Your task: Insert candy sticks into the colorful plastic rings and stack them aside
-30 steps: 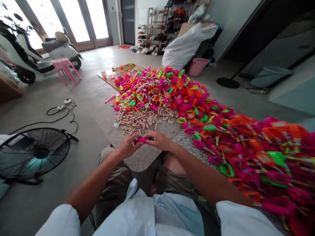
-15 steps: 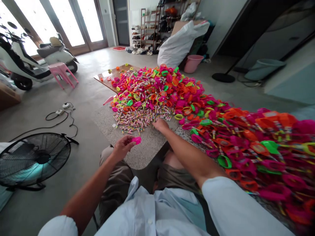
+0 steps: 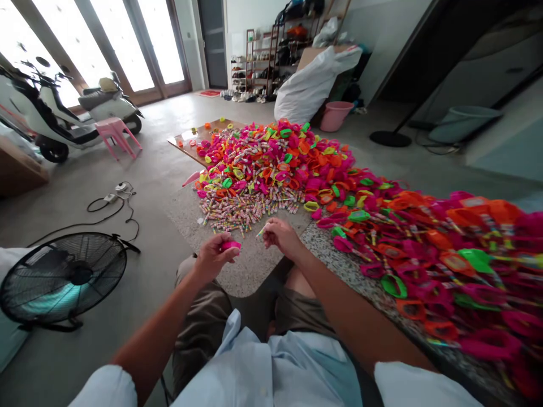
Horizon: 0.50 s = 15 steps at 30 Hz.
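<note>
My left hand [image 3: 212,255] is closed on a bright pink plastic toy watch [image 3: 231,245], held low over the near part of the speckled stone table [image 3: 250,277]. To its right, my right hand [image 3: 283,237] pinches a small printed candy roll [image 3: 260,232] between thumb and fingers. The two hands are apart, a short gap between them. Just beyond them lies a spread of similar small candy rolls [image 3: 237,209]. Behind these rises a heap of pink, orange, yellow and green toy watches [image 3: 271,150], with candy rolls mixed in.
More toy watches [image 3: 424,254] cover the stone surface along my right. A black fan [image 3: 70,277] stands on the floor at left, near a cable with plugs [image 3: 111,198]. Farther off are a pink stool [image 3: 114,133], scooters, a white sack [image 3: 303,87] and a pink bucket [image 3: 336,116].
My right hand has drawn back from the candy rolls toward my left hand, now with one roll in its fingers. My left hand has turned the pink toy watch slightly.
</note>
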{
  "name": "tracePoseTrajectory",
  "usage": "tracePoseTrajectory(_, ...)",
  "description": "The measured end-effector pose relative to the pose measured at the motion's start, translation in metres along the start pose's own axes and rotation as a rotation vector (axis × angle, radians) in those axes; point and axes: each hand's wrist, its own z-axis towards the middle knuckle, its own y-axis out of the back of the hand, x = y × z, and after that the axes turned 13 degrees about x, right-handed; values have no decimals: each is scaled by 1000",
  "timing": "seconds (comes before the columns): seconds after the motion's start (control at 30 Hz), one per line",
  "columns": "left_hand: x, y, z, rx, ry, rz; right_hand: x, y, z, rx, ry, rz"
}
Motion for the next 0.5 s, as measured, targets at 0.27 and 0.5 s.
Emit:
tracePoseTrajectory(0.27, -27, -13, 5, 79, -168, 467, 36, -44, -65, 13, 466, 213)
tracePoseTrajectory(0.5, -36, -18, 5, 120, -166, 534, 32, -43, -74, 6, 524, 167)
